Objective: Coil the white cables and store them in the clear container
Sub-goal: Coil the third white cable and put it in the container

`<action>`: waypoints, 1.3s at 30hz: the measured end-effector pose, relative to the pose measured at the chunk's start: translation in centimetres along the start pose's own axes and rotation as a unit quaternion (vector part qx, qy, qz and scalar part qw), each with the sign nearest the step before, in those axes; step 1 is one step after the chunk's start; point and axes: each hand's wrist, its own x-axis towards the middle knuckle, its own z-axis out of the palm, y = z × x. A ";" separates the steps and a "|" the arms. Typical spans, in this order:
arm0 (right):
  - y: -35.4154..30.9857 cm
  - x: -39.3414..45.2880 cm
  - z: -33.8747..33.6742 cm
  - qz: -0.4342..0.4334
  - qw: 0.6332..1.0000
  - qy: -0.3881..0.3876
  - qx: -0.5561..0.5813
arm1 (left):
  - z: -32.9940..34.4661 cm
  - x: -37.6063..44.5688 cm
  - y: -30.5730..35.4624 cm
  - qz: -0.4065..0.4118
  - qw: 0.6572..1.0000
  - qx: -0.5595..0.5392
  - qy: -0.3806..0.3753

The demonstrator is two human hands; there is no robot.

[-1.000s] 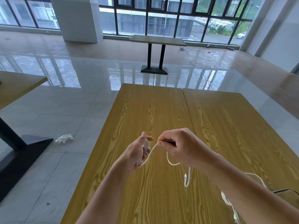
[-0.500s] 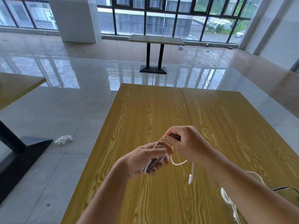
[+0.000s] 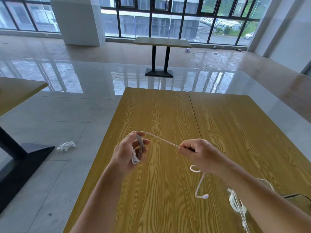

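Note:
My left hand holds several loops of a white cable above the wooden table. One strand runs taut from the coil to my right hand, which pinches it between thumb and fingers. Below that hand the cable's free tail hangs down and ends in a small white plug. The clear container shows only as a thin edge at the lower right, behind my right forearm, with a second white cable bunched at it.
A dark cord lies at the table's right edge. The table is two wooden tops joined by a seam. Tiled floor lies to the left, with a crumpled white glove. Another table's black base stands at far left.
My hands were together at the coil half a second ago. They have drawn apart, the right hand pulling a strand out to the right, and the camera has tilted slightly.

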 end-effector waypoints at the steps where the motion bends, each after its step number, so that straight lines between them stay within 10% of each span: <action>1: 0.0 0.0 0.0 0.003 1.000 -0.009 -0.003 | 0.2 0.0 -0.2 0.002 1.000 -0.006 0.012; 21: -0.2 -0.4 2.3 0.040 0.996 -0.077 0.031 | 3.2 0.8 -0.8 0.000 0.954 -0.295 0.052; 39: 1.9 -0.6 3.0 0.091 0.990 -0.111 -0.002 | 4.6 2.7 0.8 0.043 0.959 -0.271 0.073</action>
